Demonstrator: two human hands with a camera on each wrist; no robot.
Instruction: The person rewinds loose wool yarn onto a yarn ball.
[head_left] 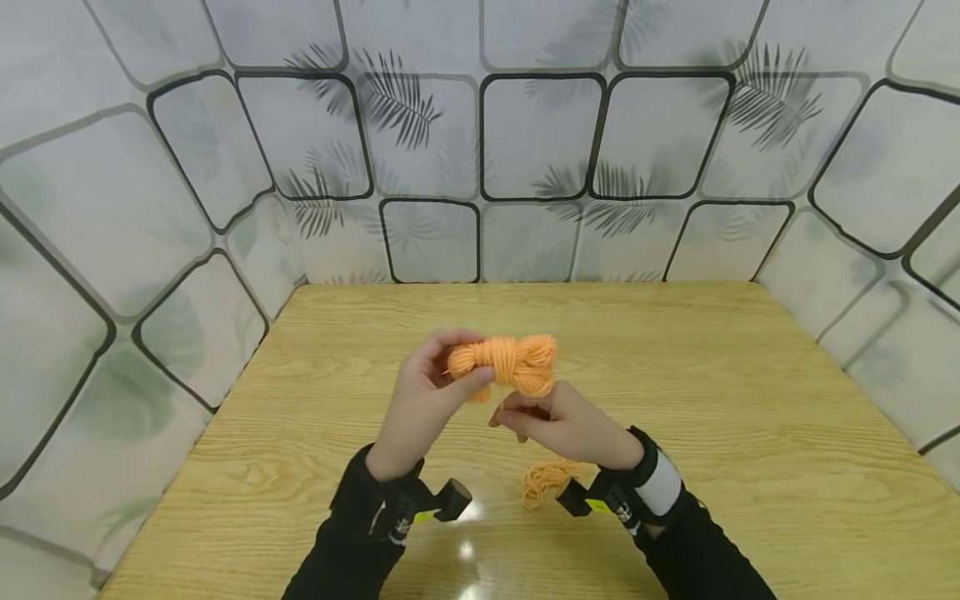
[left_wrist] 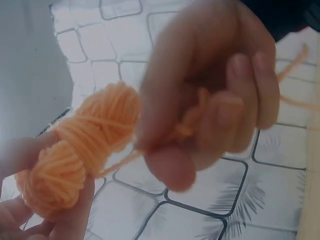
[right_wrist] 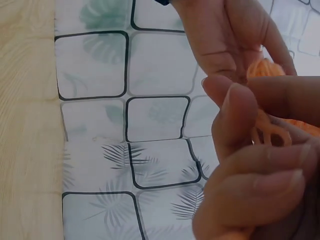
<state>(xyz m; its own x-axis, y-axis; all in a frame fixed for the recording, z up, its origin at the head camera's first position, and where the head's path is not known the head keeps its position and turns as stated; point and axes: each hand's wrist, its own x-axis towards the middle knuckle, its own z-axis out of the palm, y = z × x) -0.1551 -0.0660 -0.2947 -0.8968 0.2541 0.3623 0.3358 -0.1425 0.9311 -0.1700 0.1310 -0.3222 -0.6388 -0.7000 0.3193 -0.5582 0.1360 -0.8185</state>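
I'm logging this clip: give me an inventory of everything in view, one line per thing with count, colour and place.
Yarn bundle: one, orange, in the left hand, above the table
Yarn strand: one, orange, running from the bundle to the right hand
Loose yarn: one tangle, orange, on the table near the right wrist
Table: one, yellowish wood, below the hands
Patterned covering: white-grey with dark outlines and leaf prints, behind and beside the table
Wrist devices: two, black, one per wrist
White band: one, white, right wrist
Sleeves: two, black, on the forearms
Left hand: one, gripping the bundle
Right hand: one, pinching the strand
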